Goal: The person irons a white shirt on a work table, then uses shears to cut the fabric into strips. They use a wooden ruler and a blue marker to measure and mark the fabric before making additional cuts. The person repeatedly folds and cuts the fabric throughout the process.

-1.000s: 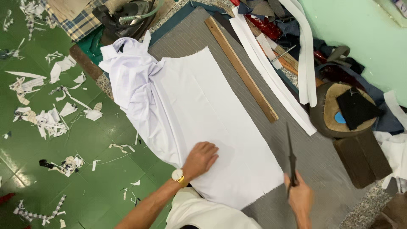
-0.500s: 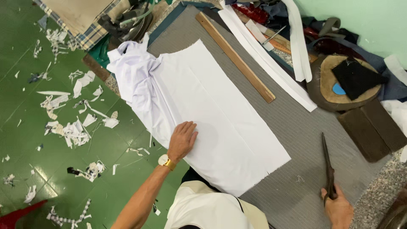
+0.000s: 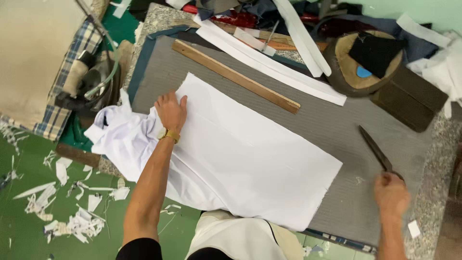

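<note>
On the grey surface (image 3: pixel 365 125) lay a big white cloth (image 3: pixel 240 159), spread out flat across the middle. Its left end was bunched up and hung over the edge of the surface, near the floor. The left hand (image 3: pixel 171 111) lay flat on the cloth near its far left corner, fingers spread open and pressing down. It gripped nothing. A gold watch (image 3: pixel 169 135) sat on that wrist.

The right hand (image 3: pixel 391 193) was well apart from the cloth, over at the near right side of the surface. It was closed tight around the handles of a pair of dark scissors (image 3: pixel 378 151). The blades lay together and pointed away from the person, resting on the bare grey surface just beside the cloth's right edge.

Past the cloth lay a long wooden ruler (image 3: pixel 236 77), set at a slant and close to the cloth's far edge. Behind the ruler were long white strips of cloth (image 3: pixel 269 65). Farther right stood a round brown bowl (image 3: pixel 363 67) with a black scrap of cloth and a small blue thing inside. A dark brown block (image 3: pixel 409 98) sat just beside the bowl.

Off the left end of the surface was an iron (image 3: pixel 91 84) next to some checked cloth (image 3: pixel 62 110). Many small white scraps (image 3: pixel 72 224) were scattered over the green floor (image 3: pixel 29 163) below.
</note>
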